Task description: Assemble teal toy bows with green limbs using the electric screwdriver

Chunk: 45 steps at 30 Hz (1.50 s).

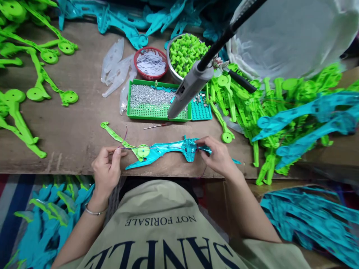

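In front of me on the table lies a long blue plastic part [165, 148], with the round end of a green plastic arm [143, 151] on its left portion. A thin dark wire [126, 133] runs along both pieces. My left hand [108, 164] is closed, thumb against forefinger, pinching the wire beside the green arm. At the right portion of the blue part, my right hand [215, 155] curls with its fingertips on the wire by the crosspiece. Part of the blue piece is hidden behind that hand.
A green tray [159, 112] of small screws stands behind, next to a red basket [150, 49] and a metal bowl [175, 73] of green pieces. A grey and black electric screwdriver [190, 87] hangs above. Green parts [246, 108] are heaped at right; blue parts [311, 220] lie below.
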Available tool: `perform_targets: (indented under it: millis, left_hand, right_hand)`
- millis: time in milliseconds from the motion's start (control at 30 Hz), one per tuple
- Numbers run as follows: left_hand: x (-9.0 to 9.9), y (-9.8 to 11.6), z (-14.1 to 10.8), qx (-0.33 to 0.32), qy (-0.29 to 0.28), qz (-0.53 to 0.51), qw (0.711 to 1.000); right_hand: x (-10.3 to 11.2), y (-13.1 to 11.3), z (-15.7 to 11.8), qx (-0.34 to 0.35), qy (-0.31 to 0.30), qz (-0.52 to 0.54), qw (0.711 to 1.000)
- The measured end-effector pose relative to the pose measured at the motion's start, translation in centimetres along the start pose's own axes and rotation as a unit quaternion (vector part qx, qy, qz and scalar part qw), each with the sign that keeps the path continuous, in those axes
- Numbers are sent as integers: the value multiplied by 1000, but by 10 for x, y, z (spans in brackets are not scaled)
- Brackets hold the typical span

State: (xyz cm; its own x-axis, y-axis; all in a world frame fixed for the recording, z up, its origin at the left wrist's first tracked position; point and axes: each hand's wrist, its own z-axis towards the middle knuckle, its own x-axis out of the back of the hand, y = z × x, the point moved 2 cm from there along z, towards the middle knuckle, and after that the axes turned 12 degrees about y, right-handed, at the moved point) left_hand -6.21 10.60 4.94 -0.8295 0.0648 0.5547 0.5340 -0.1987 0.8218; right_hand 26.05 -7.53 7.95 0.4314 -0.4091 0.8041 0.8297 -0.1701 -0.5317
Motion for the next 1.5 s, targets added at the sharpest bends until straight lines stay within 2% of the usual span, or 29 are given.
perform_targets:
  millis: [100, 167, 433, 633, 800, 900, 1133, 1333, 1500]
  left_hand:
    - [0, 0, 0, 18, 7, -20, 1000]
    - [0, 1, 1, 19, 6, -16, 1000]
    - [2, 2, 2, 15, 0, -1, 1000]
    - [2, 4, 2, 17, 1, -10, 1000]
    - [3, 4, 0, 24, 13, -24, 999]
    - [4, 5, 1, 44, 39, -51, 997]
    - [12, -1, 12, 58, 112, -68, 990]
    - [12, -7, 12, 87, 84, -72, 990]
    - [8, -3, 4, 78, 69, -101, 989]
  right_hand:
    - [-3, -3, -1, 26, -42, -7, 999]
    - [-5, -2, -2, 38, -48, -20, 998]
    - [-6, 5, -5, 6, 62, 13, 998]
    - [-5, 8, -3, 1, 52, 67, 996]
    - [-8, 14, -4, -77, 95, 86, 989]
    - [-9, 14, -5, -84, 107, 81, 987]
    - [-11, 9, -5, -31, 82, 50, 995]
    - [-16, 10, -10, 32, 105, -30, 994]
    - [-13, 3, -4, 110, 104, -97, 984]
